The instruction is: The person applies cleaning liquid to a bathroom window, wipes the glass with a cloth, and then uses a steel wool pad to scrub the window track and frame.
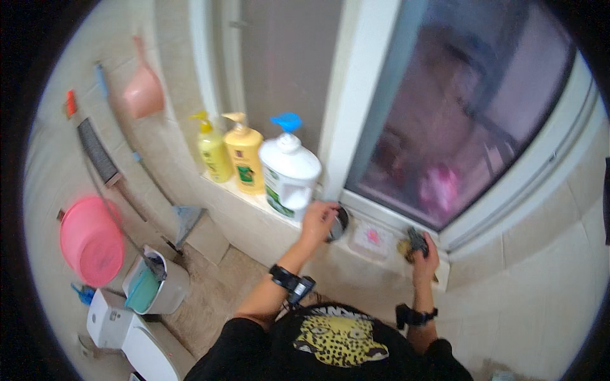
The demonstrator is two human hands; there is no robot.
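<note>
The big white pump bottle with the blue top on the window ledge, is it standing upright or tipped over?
Upright. The white pump bottle stands on its base on the ledge, blue pump on top, beside the left hand.

Three pump bottles stand in a row on the tiled window ledge (254, 204): a small yellow-green bottle (214, 152) at the left, a yellow-orange bottle (244, 156) with a dark green label (245, 174) beside it, then a big white bottle (290, 173) with a blue pump and a green-and-white label (274, 194)
</note>
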